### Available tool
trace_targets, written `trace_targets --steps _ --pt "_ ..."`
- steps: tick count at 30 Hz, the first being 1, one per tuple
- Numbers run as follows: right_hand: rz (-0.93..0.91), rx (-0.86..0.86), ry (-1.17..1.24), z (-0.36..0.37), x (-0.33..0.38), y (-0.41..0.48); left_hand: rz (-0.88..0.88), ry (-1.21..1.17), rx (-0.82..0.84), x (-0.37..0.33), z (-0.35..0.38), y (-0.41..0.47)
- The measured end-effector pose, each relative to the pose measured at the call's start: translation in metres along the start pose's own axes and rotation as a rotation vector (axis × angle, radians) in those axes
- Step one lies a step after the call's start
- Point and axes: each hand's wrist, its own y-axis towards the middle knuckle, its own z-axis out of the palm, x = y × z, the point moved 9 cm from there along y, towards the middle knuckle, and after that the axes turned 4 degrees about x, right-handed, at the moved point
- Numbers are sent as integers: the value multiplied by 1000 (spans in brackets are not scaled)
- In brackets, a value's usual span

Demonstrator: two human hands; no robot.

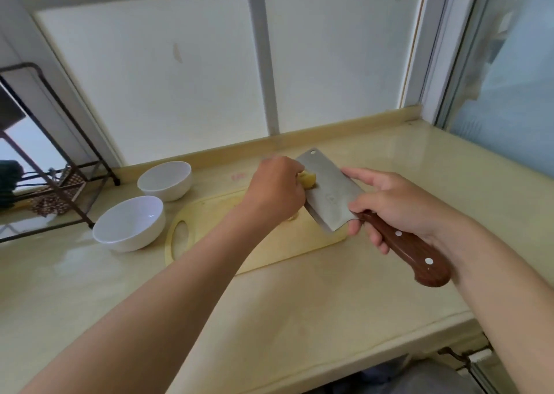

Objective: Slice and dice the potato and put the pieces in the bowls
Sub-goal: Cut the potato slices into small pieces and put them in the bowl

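We note the left hand (277,188) gripping the yellow peeled potato (308,180) on the pale cutting board (269,243); the right hand (398,207) grasps the wooden-handled steel cleaver (329,192) against it.

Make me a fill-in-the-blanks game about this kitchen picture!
1. The right hand grips the cleaver by its ____.
2. The left hand holds the yellow ____ beside the blade.
3. Left of the cutting board stand ____ white bowls.
Missing words: handle; potato; two.
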Motion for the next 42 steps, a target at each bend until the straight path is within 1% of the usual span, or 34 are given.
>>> trace_targets --steps 4,7,13,16,19,23,26,30,33,35,39,42 --pt "-61 54 7 32 40 18 -43 16 -29 19 -52 2" --pt "-93 107 18 67 68 43 -64 93 -36 42 -91 6" --pt "-103 214 14 151 109 90 -171 244 -8 121 -137 13" --pt "-90 253 2 185 118 110 -232 255 -8 165 -147 18" --pt "-59 256 -20 205 117 131 -294 205 -28 208 -148 24" --pt "-25 232 -89 204 110 145 -427 242 46 259 -132 27" --pt "-22 208 -155 191 108 146 -468 218 65 280 -126 30" --pt "-21 178 -224 173 104 147 -446 190 67 283 -121 33" --pt "-35 165 -221 159 103 141 -401 153 44 270 -120 32" --pt "-50 136 -204 143 103 135 -344 126 51 246 -117 31" --pt "-84 56 -201 108 99 116 -195 82 82 176 -98 16" --pt "-89 4 -191 83 92 100 -127 79 159 137 -69 -9"
